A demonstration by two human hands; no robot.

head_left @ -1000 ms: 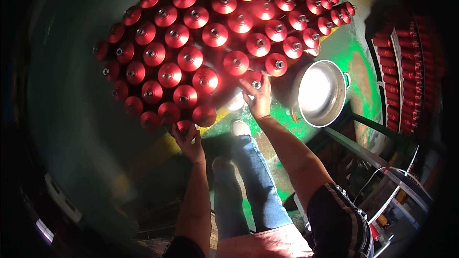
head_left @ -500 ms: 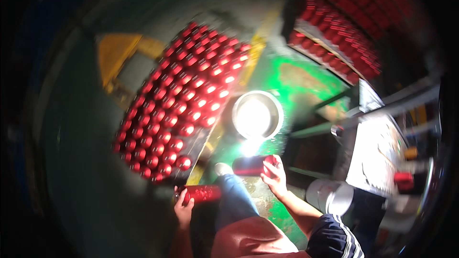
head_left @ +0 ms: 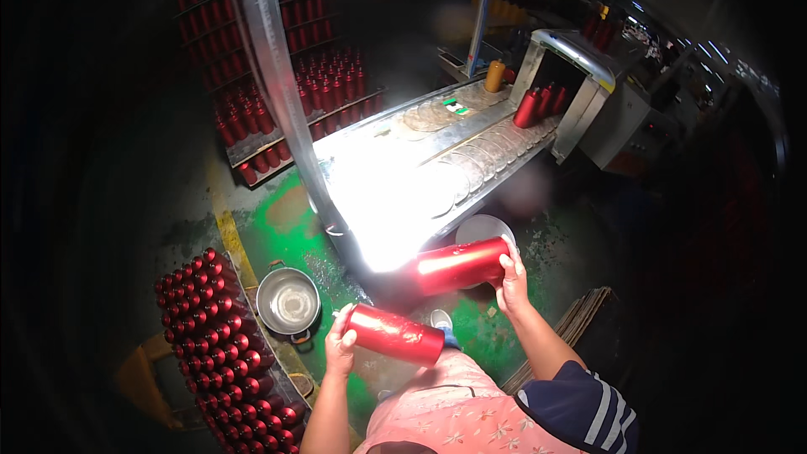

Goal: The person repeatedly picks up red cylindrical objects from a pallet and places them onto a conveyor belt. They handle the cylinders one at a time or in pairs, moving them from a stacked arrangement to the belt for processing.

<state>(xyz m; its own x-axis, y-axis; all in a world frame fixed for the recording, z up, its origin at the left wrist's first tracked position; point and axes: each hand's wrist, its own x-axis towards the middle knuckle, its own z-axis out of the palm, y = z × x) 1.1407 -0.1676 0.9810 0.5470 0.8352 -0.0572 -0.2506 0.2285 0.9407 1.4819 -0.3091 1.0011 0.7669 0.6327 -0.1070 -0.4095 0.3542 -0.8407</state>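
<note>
My left hand is closed round the narrow-necked end of a shiny red metal bottle, which points to the right and slightly down over my pink apron. Higher and to the right, my right hand grips the end of a second red metal bottle. That one lies nearly level, its far end pointing left into a bright glare. The two bottles are apart. Both are in the air in front of me, short of the lit conveyor bench. My fingers partly cover the gripped ends.
Several red bottles and a yellow one stand on the bench near a tunnel opening. A metal post rises at its left. A steel pot sits on the floor beside a pallet of bottles. Racks of bottles stand behind.
My view has swung right, from the floor pallet and pot to the bench. Both hands still hold their bottles, and both bottles now appear raised closer to me.
</note>
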